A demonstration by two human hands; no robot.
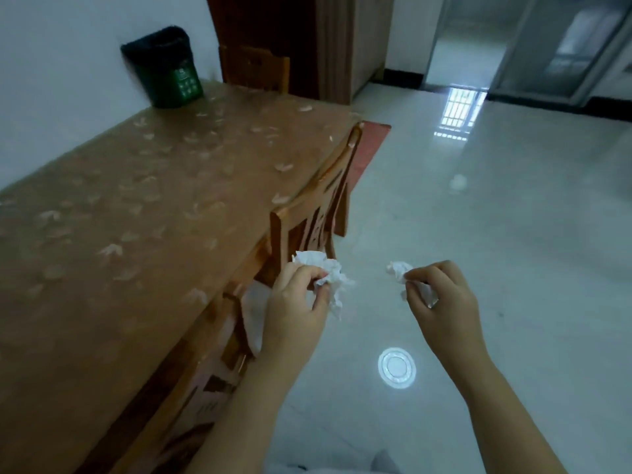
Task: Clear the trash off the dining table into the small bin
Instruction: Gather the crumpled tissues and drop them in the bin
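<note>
My left hand (294,302) pinches a crumpled white tissue (328,271) just off the table's right edge, beside a chair back. My right hand (441,299) pinches a smaller crumpled white tissue (398,268) over the floor. The small green bin (171,73), lined with a black bag, stands on the far left corner of the dining table (119,234) against the wall. The table has a brown patterned cover.
Wooden chairs are tucked in along the table's right side (318,213) and at its far end (254,68). A red mat (369,145) lies on the glossy tiled floor. A round light reflection (396,367) shows on the floor. A doorway opens at the back right.
</note>
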